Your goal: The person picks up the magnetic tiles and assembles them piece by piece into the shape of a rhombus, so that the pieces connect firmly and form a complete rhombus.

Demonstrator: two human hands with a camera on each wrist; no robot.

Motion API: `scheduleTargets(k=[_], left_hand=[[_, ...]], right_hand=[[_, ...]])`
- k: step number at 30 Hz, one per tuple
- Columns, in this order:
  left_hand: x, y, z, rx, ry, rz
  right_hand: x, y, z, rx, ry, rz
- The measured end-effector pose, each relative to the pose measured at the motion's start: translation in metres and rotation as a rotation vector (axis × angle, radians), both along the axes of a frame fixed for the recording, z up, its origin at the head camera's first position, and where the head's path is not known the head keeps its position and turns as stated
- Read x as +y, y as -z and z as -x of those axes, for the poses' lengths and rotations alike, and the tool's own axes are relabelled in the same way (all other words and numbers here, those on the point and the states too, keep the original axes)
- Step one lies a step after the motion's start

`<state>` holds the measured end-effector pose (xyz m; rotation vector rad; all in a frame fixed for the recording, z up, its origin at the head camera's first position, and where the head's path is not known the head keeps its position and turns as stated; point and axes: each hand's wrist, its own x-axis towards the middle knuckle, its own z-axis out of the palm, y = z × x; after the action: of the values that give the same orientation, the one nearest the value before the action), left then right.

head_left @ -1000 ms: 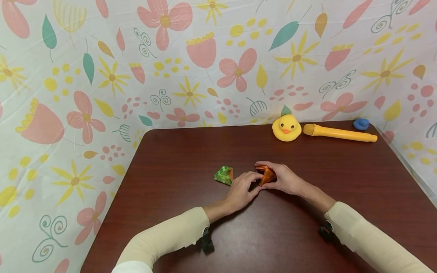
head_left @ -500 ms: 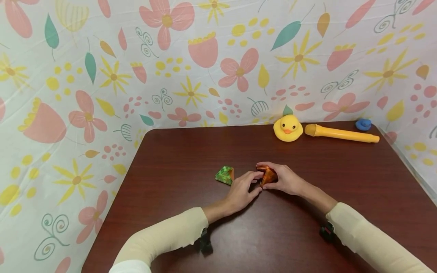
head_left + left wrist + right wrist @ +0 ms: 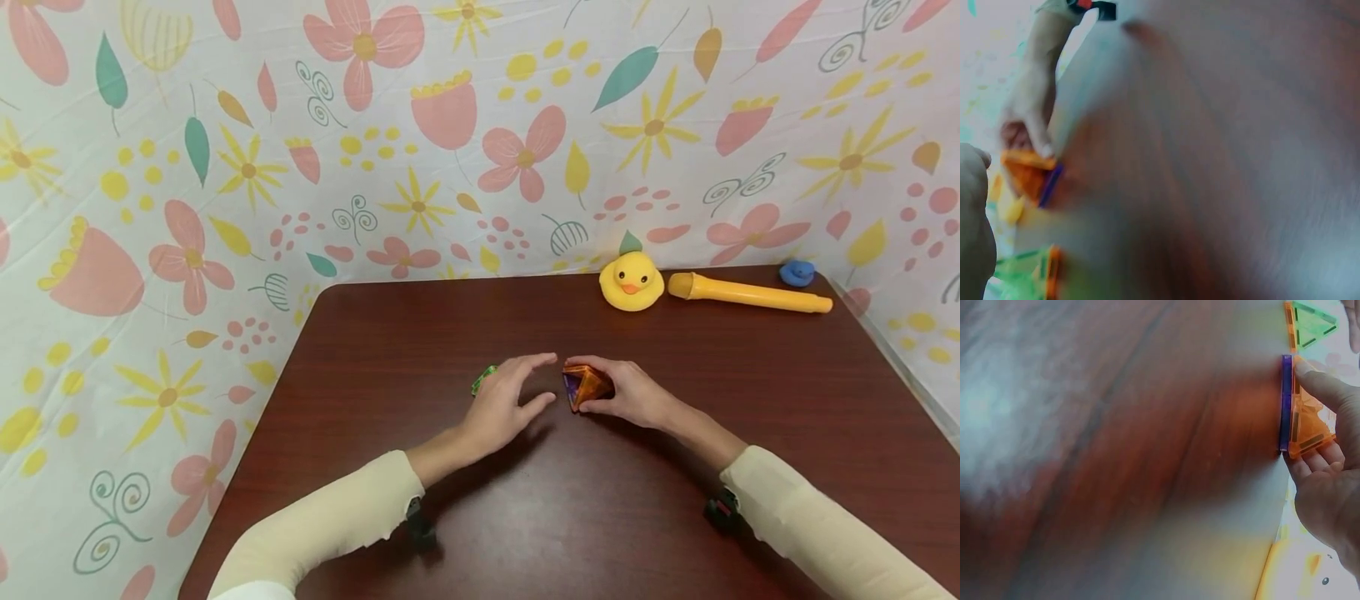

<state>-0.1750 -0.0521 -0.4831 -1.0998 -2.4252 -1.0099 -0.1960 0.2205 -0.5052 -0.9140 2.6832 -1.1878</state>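
My right hand (image 3: 633,393) holds a translucent orange piece built of triangular magnetic tiles (image 3: 588,386), thumb on the near side and fingers on the far side. A purple tile (image 3: 1285,403) forms one face of it, seen edge-on in the right wrist view. My left hand (image 3: 504,400) is apart from that piece, thumb and fingers spread with nothing between them. Behind the left hand, mostly hidden by it in the head view, lies a green tile piece (image 3: 483,380). The right wrist view shows this green piece (image 3: 1313,326) with an orange tile along one side.
A yellow rubber duck (image 3: 632,282) sits at the table's back edge. Right of it lies a long yellow-orange stick (image 3: 750,293), with a small blue duck-like toy (image 3: 797,272) behind its far end. A flower-patterned cloth (image 3: 450,167) hangs behind the brown table (image 3: 390,333).
My left hand has let go of the orange tile piece and moved left, its fingers spreading and now covering much of the green piece. My right hand stays in place, still holding the orange piece.
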Motion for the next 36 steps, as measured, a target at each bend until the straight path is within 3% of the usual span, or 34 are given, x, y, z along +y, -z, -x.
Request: scheduleTargets(k=[4,6,11,16,22,36], left_hand=[[-0.021,-0.003,0.016,0.061,-0.028,0.017],[-0.034,-0.002,0.026,0.06,-0.026,0.033],[-0.066,0.007,0.046,-0.044,0.0,0.094],[-0.087,0.02,0.057,-0.131,0.035,0.151],[-0.097,0.03,0.061,-0.156,0.05,0.162],[-0.101,0.033,0.057,-0.166,0.059,0.202]], right_hand=[[0.004,-0.001,-0.001,-0.01,0.013,0.01],[0.006,-0.001,-0.001,-0.021,0.016,0.026],[0.014,-0.001,-0.001,-0.009,0.032,0.069],[0.019,-0.001,-0.002,0.031,0.062,0.084],[0.022,-0.001,-0.003,0.043,0.082,0.093],[0.028,0.0,-0.004,0.037,0.101,0.104]])
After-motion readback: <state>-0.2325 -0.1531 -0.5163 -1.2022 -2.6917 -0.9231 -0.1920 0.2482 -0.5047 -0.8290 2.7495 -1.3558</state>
